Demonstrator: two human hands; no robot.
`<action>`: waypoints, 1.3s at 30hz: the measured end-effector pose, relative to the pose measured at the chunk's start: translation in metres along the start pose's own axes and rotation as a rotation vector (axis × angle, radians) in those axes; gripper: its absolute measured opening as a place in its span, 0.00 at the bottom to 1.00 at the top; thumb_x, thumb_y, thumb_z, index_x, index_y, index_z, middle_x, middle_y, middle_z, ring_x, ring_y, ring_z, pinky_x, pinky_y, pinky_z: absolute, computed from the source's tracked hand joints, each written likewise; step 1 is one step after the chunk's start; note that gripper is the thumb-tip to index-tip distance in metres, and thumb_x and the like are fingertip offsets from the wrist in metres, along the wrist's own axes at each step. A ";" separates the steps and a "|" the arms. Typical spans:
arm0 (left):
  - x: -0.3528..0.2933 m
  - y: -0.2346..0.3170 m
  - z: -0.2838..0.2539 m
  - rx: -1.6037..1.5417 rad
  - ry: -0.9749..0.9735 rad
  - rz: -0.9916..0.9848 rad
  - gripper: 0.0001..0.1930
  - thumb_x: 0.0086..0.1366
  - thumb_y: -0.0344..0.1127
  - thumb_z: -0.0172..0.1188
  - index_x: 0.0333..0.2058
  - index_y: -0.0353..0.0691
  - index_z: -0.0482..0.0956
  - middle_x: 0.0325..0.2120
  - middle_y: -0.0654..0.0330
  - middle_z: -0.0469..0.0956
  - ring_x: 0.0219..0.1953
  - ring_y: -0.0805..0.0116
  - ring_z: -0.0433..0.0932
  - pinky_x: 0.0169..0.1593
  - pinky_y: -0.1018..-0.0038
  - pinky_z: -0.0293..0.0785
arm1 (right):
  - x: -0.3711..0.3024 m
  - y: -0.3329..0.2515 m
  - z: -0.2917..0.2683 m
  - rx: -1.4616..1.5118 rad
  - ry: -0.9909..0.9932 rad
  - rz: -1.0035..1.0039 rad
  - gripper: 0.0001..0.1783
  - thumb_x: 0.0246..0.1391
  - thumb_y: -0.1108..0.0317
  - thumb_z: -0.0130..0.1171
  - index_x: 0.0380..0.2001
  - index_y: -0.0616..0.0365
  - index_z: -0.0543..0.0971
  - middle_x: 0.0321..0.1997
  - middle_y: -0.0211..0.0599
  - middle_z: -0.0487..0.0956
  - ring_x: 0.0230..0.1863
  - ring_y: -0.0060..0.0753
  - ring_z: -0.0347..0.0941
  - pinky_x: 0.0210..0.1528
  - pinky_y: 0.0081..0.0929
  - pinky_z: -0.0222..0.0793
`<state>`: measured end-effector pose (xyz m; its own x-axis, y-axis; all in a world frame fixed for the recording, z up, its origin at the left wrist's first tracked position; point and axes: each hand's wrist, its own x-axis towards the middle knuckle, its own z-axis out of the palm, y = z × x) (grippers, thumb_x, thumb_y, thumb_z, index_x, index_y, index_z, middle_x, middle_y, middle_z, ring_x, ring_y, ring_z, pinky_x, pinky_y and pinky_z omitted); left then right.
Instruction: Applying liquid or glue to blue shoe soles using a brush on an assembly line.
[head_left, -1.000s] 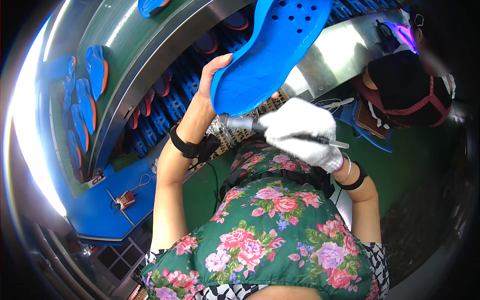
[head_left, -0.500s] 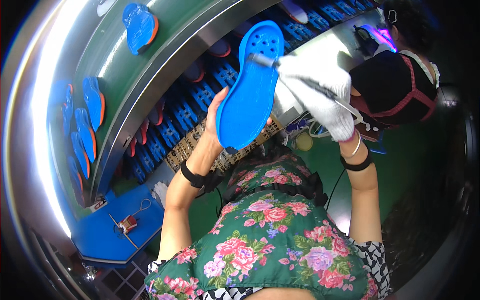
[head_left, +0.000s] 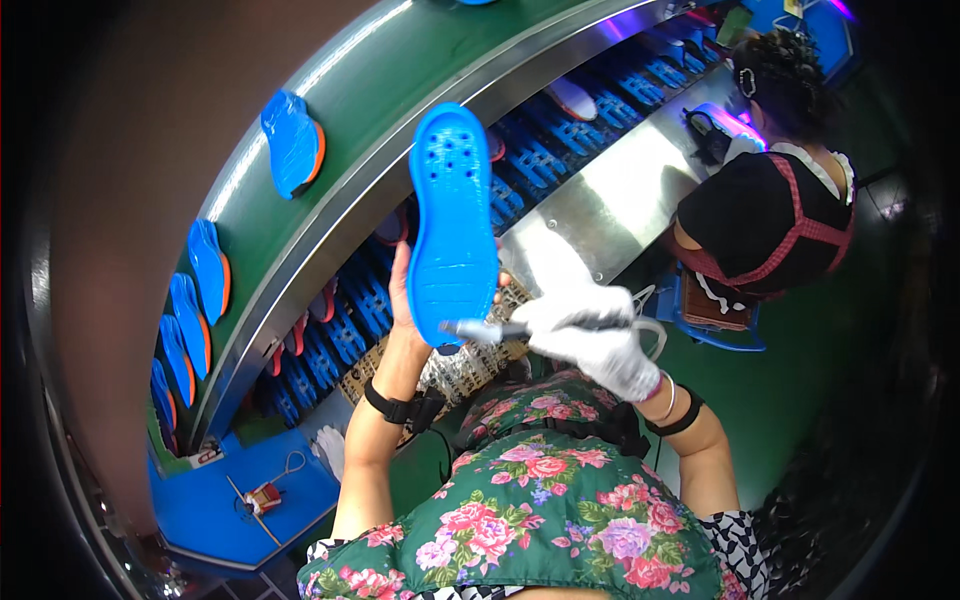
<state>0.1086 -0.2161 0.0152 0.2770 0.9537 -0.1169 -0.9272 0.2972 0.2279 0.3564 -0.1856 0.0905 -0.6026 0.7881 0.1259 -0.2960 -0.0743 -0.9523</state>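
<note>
My bare left hand (head_left: pixel 404 318) grips a blue shoe sole (head_left: pixel 452 240) from below, its thumb along the left edge and fingertips showing at the right edge. The sole stands toe up, with several small holes in the toe part and a wet-looking sheen on its inner face. A white knit glove covers my right hand (head_left: pixel 585 335), which is closed round a brush (head_left: pixel 487 331) with a dark handle. The brush tip lies over the heel end of the sole, and its bristles are blurred. A pale hose (head_left: pixel 655 338) shows beside the gloved hand.
Several blue soles with orange edges (head_left: pixel 209 270) lie on a green conveyor belt (head_left: pixel 350 110) behind a metal rim. Below it are blue racks (head_left: pixel 335 330). A blue side table (head_left: pixel 215 500) holds a small wooden-handled item. At the right sits a co-worker (head_left: pixel 765 215) at a metal bench (head_left: pixel 590 215).
The brush in my right hand has gone from the toe part down to the heel. The sole has turned more upright and sits farther left and lower in view.
</note>
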 end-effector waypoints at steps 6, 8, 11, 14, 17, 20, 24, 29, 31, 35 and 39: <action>0.028 0.042 0.037 0.173 -0.326 0.216 0.63 0.54 0.77 0.62 0.75 0.42 0.46 0.71 0.39 0.54 0.60 0.31 0.70 0.55 0.46 0.79 | 0.002 0.009 -0.038 0.392 0.356 0.177 0.07 0.49 0.85 0.64 0.32 0.65 0.83 0.30 0.37 0.82 0.30 0.28 0.78 0.34 0.23 0.74; 0.059 0.084 0.047 0.175 -0.509 0.231 0.62 0.55 0.77 0.61 0.74 0.40 0.46 0.70 0.39 0.54 0.63 0.30 0.66 0.58 0.44 0.76 | 0.004 0.018 -0.041 0.349 0.427 0.206 0.06 0.51 0.83 0.65 0.33 0.65 0.84 0.30 0.37 0.82 0.30 0.27 0.78 0.35 0.21 0.73; 0.098 0.137 0.048 0.000 -0.381 0.360 0.58 0.60 0.76 0.56 0.74 0.38 0.46 0.71 0.38 0.51 0.68 0.31 0.58 0.65 0.42 0.67 | 0.003 0.050 -0.052 0.302 0.451 0.242 0.05 0.51 0.83 0.65 0.33 0.66 0.84 0.30 0.36 0.82 0.29 0.26 0.78 0.35 0.21 0.72; 0.132 0.142 0.041 -0.210 -0.058 0.605 0.51 0.69 0.73 0.42 0.74 0.36 0.44 0.74 0.38 0.43 0.74 0.33 0.44 0.74 0.42 0.52 | 0.007 0.077 -0.063 0.264 0.452 0.219 0.05 0.51 0.82 0.65 0.33 0.66 0.85 0.30 0.36 0.84 0.30 0.24 0.78 0.35 0.22 0.71; 0.130 0.146 0.023 -0.505 -0.016 0.600 0.49 0.72 0.71 0.32 0.72 0.29 0.45 0.72 0.37 0.49 0.75 0.39 0.50 0.74 0.46 0.53 | 0.002 0.085 -0.061 0.269 0.469 0.302 0.06 0.51 0.81 0.67 0.34 0.66 0.86 0.30 0.35 0.84 0.29 0.22 0.77 0.33 0.20 0.70; 0.141 0.170 0.012 -0.631 -0.055 0.559 0.48 0.74 0.69 0.30 0.70 0.25 0.49 0.70 0.36 0.55 0.73 0.41 0.55 0.73 0.47 0.56 | -0.002 0.099 -0.075 0.199 0.387 0.349 0.05 0.54 0.76 0.68 0.36 0.62 0.87 0.31 0.28 0.85 0.30 0.18 0.77 0.33 0.17 0.70; 0.167 0.155 0.005 -0.427 0.014 0.609 0.49 0.73 0.71 0.32 0.70 0.26 0.50 0.71 0.38 0.56 0.72 0.42 0.58 0.70 0.51 0.61 | -0.001 0.119 -0.086 0.243 0.418 0.376 0.07 0.51 0.78 0.69 0.35 0.62 0.87 0.30 0.28 0.85 0.30 0.18 0.77 0.33 0.18 0.70; 0.212 0.105 0.045 0.013 0.254 0.610 0.46 0.73 0.61 0.50 0.73 0.32 0.45 0.70 0.36 0.56 0.71 0.41 0.60 0.71 0.54 0.62 | 0.011 0.110 -0.100 0.246 0.427 0.410 0.10 0.51 0.80 0.67 0.38 0.64 0.87 0.37 0.34 0.87 0.35 0.22 0.79 0.39 0.19 0.73; 0.249 0.109 0.043 0.455 0.335 0.648 0.42 0.73 0.53 0.55 0.74 0.35 0.48 0.68 0.37 0.59 0.68 0.45 0.64 0.69 0.60 0.63 | 0.015 0.110 -0.096 0.264 0.422 0.385 0.09 0.51 0.80 0.67 0.38 0.63 0.87 0.37 0.34 0.87 0.35 0.22 0.80 0.40 0.19 0.74; 0.342 0.130 0.035 1.598 0.613 0.863 0.41 0.69 0.50 0.60 0.72 0.35 0.54 0.64 0.42 0.69 0.68 0.49 0.66 0.68 0.59 0.60 | 0.011 0.121 -0.101 0.300 0.422 0.374 0.10 0.51 0.80 0.67 0.39 0.66 0.87 0.40 0.39 0.87 0.41 0.27 0.82 0.49 0.22 0.75; 0.380 0.169 0.011 2.000 0.756 0.979 0.34 0.63 0.51 0.66 0.62 0.38 0.69 0.60 0.39 0.72 0.65 0.41 0.67 0.65 0.56 0.64 | 0.005 0.125 -0.096 0.280 0.432 0.389 0.10 0.52 0.80 0.67 0.39 0.67 0.87 0.37 0.37 0.87 0.36 0.26 0.82 0.44 0.22 0.78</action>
<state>0.0597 0.1976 0.0199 -0.4655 0.7474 0.4741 0.7462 0.0434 0.6643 0.3870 -0.1322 -0.0543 -0.3696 0.8422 -0.3927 -0.3338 -0.5147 -0.7897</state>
